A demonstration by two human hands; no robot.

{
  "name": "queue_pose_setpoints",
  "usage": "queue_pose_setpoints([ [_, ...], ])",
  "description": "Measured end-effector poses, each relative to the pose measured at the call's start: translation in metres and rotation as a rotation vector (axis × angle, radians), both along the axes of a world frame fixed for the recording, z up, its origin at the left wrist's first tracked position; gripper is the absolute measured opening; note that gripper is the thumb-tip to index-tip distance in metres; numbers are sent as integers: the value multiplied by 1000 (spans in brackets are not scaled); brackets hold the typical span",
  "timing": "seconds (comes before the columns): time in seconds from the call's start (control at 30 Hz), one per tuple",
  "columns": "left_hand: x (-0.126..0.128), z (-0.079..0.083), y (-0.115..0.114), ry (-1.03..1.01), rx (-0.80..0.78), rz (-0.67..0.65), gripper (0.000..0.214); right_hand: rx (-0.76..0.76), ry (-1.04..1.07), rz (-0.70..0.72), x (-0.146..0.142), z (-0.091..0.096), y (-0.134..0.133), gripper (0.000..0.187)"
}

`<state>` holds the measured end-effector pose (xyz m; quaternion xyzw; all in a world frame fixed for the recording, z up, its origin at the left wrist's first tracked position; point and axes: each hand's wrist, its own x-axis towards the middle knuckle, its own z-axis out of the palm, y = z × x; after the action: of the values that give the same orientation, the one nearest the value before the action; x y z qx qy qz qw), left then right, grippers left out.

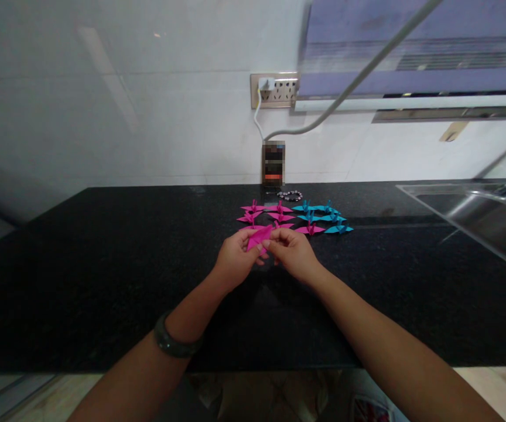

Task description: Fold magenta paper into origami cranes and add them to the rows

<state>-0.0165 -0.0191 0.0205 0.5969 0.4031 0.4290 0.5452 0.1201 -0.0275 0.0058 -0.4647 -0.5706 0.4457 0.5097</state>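
A partly folded piece of pink origami paper [259, 237] is held up between both hands above the dark counter. My left hand [236, 256] pinches its left side, thumb in front. From the right, the thumb and fingers of my right hand [294, 252] close on its other edge. Just behind the hands stand several folded pink paper cranes [280, 217] and, to their right, several blue paper cranes [334, 217], set in rows. My hands partly cover the nearest pink cranes.
A phone-like device [273, 164] with a blurred screen leans on the wall, a beaded bracelet [291, 195] beside it. A wall socket [274, 90] holds a plug with a white cable. A steel sink [490, 223] is set into the black counter [103, 281] at right.
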Motion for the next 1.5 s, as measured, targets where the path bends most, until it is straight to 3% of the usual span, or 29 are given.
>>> queue_pose_setpoints([
  [0.5, 1, 6, -3, 52, 21, -10, 37, -20, 49, -41, 2, 3, -1, 22],
  [0.77, 0, 3, -3, 98, 59, -15, 38, -47, 63, 20, 2, 5, -3, 17],
  [1.23, -1, 2, -3, 149, 21, -39, 39, 86, 169, -236, 16, 12, 6, 24],
  [1.4, -3, 2, -2, 213, 83, -13, 46, 36, 87, -67, 16, 12, 4, 30],
  [1.5, -4, 1, 0, 128, 159, 42, 51, 4, -5, -34, 10, 10, 1, 20],
])
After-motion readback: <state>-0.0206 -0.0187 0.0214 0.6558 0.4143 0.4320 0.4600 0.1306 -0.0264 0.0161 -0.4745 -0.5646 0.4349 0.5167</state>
